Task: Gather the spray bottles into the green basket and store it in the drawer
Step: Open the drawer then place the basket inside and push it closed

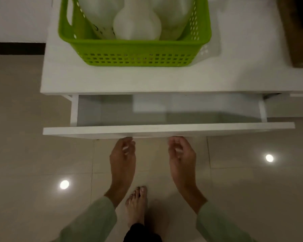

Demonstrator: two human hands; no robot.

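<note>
Bottles (pixel 136 23) stand in the green basket (pixel 135 49) on the bench (pixel 164 79) at 12 o'clock. Below, the drawer (pixel 168 130) is open; both hands, left (pixel 123 154) and right (pixel 181 154), hang just beneath its front, fingers loosely curled, gripping nothing.

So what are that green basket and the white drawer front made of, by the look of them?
The green basket looks like moulded plastic, slightly glossy: its walls carry a regular grid of punched holes. The drawer front looks like white laminated or painted board with a smooth matt face and a crisp flat edge; which of the two I cannot tell.

Perforated plastic basket (pixel 135 51), glossy floor (pixel 24 154)
</note>
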